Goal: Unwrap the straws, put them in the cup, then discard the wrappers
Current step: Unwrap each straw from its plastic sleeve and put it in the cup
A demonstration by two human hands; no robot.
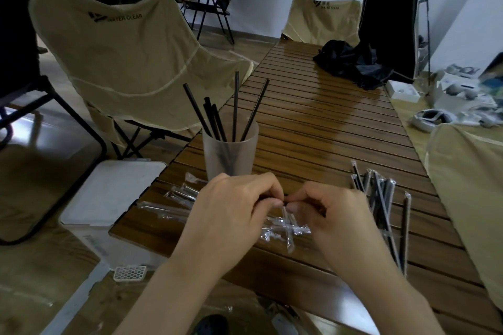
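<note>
While both hands meet just in front of the cup (230,153), the head view shows a straw being worked out of its sleeve. The left hand (231,211) is curled with fingertips pinched on the dark end of a straw, and the right hand (330,216) is curled opposite it, pinching the clear wrapper (286,215) at the same spot; holding them nose to nose like this lets one hand pull the film while the other keeps the straw from sliding. Most of that straw is hidden under the left palm, so its length cannot be judged.

Several black unwrapped straws (236,106) stand leaning in the frosted cup, which sits on the slatted wooden table (326,128) within easy reach of the hands, probably so each freed straw can be dropped straight in. Empty wrappers (174,198) lie scattered to the left of the hands and a few more lie crossed under the right wrist (285,231), seemingly put aside until discarding. A bundle of wrapped straws (381,198) waits on the right side of the table, near the right hand, which suits picking the next one. A white bin (109,198) with a closed lid stands on the floor touching the table's left edge, the likely place for the wrappers. My judgement is that the task is roughly midway.
</note>
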